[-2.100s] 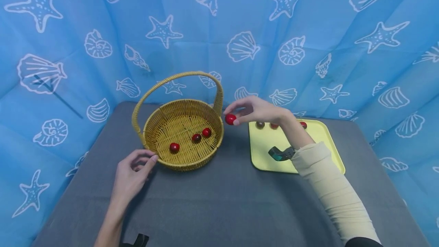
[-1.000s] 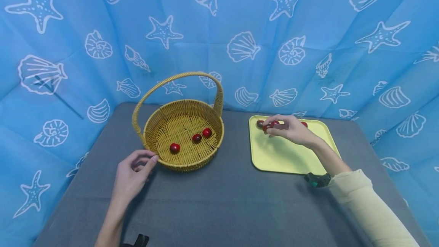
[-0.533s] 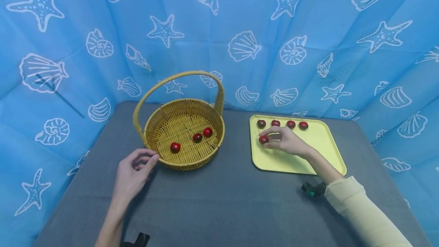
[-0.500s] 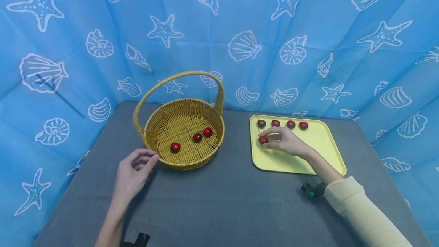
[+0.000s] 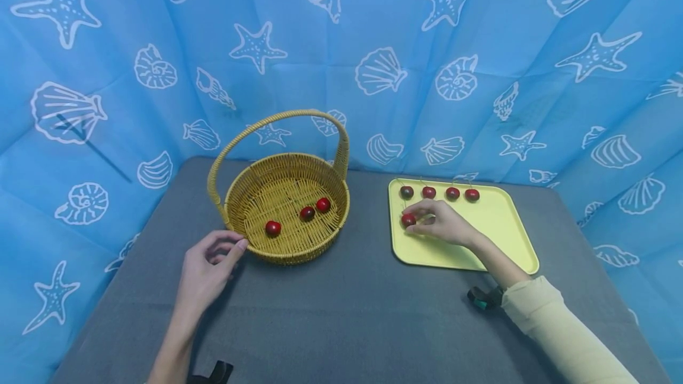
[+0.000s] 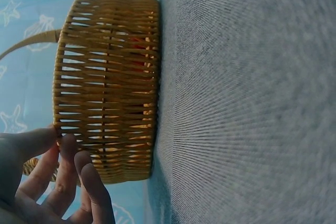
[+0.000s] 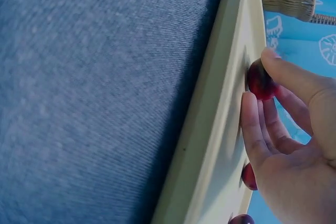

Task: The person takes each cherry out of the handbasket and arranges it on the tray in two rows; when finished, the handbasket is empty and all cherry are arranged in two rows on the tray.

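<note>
A yellow wicker basket (image 5: 288,259) with a tall arched handle stands left of centre, with three dark red cherries (image 5: 273,229) on its floor. My left hand (image 5: 207,268) pinches the near-left rim between thumb and fingers; the left wrist view shows the basket's woven side (image 6: 107,87) beyond the fingertips. Over the left part of a pale yellow tray (image 5: 464,253), my right hand (image 5: 440,223) pinches a cherry (image 5: 408,220) between thumb and fingers. In the right wrist view this cherry (image 7: 261,81) sits very near the tray surface; whether it touches is unclear.
Several cherries (image 5: 452,194) with stems line the tray's back edge in a row. A grey cloth (image 5: 331,325) covers the table. Behind it hangs a blue curtain (image 5: 331,99) printed with shells and starfish. A gap of table separates basket and tray.
My right hand has carried the cherry from beside the basket rightward to the tray, then down and nearer to me, in front of the back row. The left hand stays on the rim.
</note>
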`<state>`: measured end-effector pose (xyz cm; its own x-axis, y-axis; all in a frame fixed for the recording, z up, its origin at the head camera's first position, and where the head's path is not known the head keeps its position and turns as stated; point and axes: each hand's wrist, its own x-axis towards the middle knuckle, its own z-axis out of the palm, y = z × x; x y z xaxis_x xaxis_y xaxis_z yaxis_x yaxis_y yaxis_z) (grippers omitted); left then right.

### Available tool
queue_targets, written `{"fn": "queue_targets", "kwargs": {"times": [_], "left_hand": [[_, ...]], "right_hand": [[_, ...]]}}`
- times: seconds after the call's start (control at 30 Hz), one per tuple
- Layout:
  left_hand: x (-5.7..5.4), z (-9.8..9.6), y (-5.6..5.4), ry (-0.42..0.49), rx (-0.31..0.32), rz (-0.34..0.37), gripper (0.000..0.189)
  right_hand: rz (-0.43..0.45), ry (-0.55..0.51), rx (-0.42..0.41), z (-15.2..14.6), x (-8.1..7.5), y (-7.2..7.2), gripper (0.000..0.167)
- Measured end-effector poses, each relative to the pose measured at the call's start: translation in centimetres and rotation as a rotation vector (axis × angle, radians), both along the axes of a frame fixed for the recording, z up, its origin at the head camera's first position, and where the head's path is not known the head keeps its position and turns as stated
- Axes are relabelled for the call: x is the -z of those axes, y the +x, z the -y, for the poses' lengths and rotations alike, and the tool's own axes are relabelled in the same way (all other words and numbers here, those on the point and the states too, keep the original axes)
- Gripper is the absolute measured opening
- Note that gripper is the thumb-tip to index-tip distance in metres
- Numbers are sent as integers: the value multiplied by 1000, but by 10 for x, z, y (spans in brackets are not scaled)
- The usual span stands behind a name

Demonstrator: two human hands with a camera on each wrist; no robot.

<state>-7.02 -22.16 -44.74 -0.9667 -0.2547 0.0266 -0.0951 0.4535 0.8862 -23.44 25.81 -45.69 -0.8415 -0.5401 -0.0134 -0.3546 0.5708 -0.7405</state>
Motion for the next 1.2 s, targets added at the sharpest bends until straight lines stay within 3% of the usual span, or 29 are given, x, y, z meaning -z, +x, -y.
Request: {"fn": "queue_targets", "kwargs": {"times": [0.43,0.73,0.97,1.2], "left_hand": [[-1,-1,-1,-1,2,14,29],[0,0,-1,8,6,2,27],[0,0,-1,2,7,0,30],[-1,0,-2,-1,2,13,33]], "right_hand": [[-17,-15,18,-3,-24,2,35],[31,-92,-6,24,-49,4,37],[-28,-118,-93,53,-66,7,33],[-4,-154,-180,88,-83,8,34]]}}
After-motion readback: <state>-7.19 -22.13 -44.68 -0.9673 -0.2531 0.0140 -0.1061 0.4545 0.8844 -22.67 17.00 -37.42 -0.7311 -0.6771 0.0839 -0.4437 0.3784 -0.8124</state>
